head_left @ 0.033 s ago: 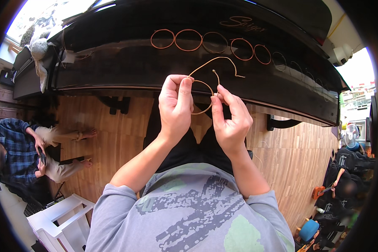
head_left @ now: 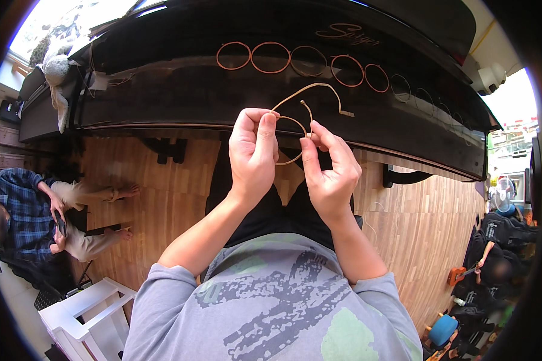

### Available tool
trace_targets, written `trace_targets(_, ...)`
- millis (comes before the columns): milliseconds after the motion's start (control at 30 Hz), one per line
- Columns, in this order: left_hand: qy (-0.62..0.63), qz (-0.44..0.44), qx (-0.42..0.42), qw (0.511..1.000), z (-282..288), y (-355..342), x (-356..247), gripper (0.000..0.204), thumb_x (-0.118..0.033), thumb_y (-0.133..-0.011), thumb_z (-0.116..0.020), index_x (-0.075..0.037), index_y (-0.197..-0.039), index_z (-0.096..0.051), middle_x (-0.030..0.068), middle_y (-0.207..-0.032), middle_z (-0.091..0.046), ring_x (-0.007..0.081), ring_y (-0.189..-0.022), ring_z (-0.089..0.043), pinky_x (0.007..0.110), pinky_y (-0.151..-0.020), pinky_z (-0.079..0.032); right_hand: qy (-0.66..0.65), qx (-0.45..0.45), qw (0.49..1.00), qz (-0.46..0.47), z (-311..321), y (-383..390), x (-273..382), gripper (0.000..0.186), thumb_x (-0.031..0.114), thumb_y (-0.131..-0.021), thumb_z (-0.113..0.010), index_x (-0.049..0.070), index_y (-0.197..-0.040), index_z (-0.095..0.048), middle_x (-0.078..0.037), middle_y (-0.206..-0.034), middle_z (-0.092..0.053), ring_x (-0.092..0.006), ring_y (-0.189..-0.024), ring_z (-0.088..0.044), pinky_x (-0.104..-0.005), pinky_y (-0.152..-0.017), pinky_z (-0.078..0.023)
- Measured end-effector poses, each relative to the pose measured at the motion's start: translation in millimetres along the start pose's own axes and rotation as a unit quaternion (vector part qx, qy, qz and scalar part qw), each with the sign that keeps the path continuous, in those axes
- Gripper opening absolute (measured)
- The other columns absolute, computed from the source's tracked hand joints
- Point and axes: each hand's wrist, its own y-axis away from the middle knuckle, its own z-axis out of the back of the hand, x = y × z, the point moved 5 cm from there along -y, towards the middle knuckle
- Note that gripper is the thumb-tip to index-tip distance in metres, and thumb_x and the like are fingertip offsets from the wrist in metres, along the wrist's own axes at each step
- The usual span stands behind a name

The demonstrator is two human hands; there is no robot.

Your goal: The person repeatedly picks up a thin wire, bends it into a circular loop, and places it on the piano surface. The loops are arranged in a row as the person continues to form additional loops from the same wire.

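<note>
My left hand [head_left: 253,147] pinches a gold-coloured coiled instrument string [head_left: 295,94] between thumb and index finger. Opposite it, my right hand [head_left: 331,159] is closed on the same string, with thumb and fingertips at the right side of its loop. One long end arches up and right, then bends down to a flattened tip. A shorter end with a small knob stands up above my right fingertips. The string is held up in front of a black piano [head_left: 162,107]. What lies behind my fingertips is hidden.
Several coiled strings, copper-coloured [head_left: 271,71] at the left and thin silvery [head_left: 400,88] at the right, lie in a row on the piano. A plush toy [head_left: 56,71] hangs at its left end. A seated person [head_left: 27,207] is at the left, near a white stool [head_left: 78,319].
The string's long end has swung slightly right and down. Its short knobbed end has tilted a little left. Both hands stay almost in place, still gripping.
</note>
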Motion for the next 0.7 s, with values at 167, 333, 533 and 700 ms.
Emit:
trace_targets(167, 0.014, 0.012, 0.034, 0.999, -1, 1, 7, 0.018, -0.023, -0.102, -0.046, -0.007, -0.098, -0.05, -0.0063, -0.057, -0.034, 0.0016, -0.046, -0.027, 0.019, -0.04, -0.024, -0.296, 0.096, 0.899, -0.31, -12, 5, -28, 0.014, 0.006, -0.089, -0.065, -0.001, -0.1, -0.066, -0.002, -0.084, -0.065, -0.0104, -0.073, -0.061, -0.0232, -0.068, -0.049)
trace_targets(333, 0.121, 0.124, 0.087, 0.981, -3, 3, 10, 0.023, -0.026, -0.102, -0.044, -0.007, -0.095, -0.052, -0.006, -0.061, -0.033, 0.0036, -0.05, -0.032, 0.02, -0.043, -0.027, -0.556, 0.184, 0.712, -0.386, -20, 12, -30, 0.014, 0.014, -0.097, -0.055, 0.002, -0.102, -0.059, -0.001, -0.083, -0.057, -0.0113, -0.078, -0.056, -0.0254, -0.076, -0.045)
trace_targets(533, 0.085, 0.116, 0.109, 0.984, 1, 2, 11, 0.021, -0.022, -0.101, -0.047, -0.003, -0.093, -0.055, -0.0039, -0.064, -0.048, 0.0018, -0.053, -0.047, 0.018, -0.048, -0.043, -0.624, 0.151, 0.668, -0.376, -23, 10, -28, 0.017, 0.017, -0.1, -0.049, 0.003, -0.103, -0.059, 0.0, -0.08, -0.054, -0.0135, -0.075, -0.052, -0.0277, -0.071, -0.044)
trace_targets(700, -0.081, 0.071, 0.14, 0.984, 2, 5, -3, 0.019, -0.015, -0.101, -0.044, 0.0, -0.094, -0.053, 0.0002, -0.067, -0.057, 0.0047, -0.06, -0.055, 0.02, -0.058, -0.047, -0.581, 0.105, 0.725, -0.354, -23, 12, -32, 0.019, 0.018, -0.101, -0.047, 0.003, -0.104, -0.058, 0.001, -0.079, -0.052, -0.0092, -0.069, -0.044, -0.0228, -0.064, -0.039)
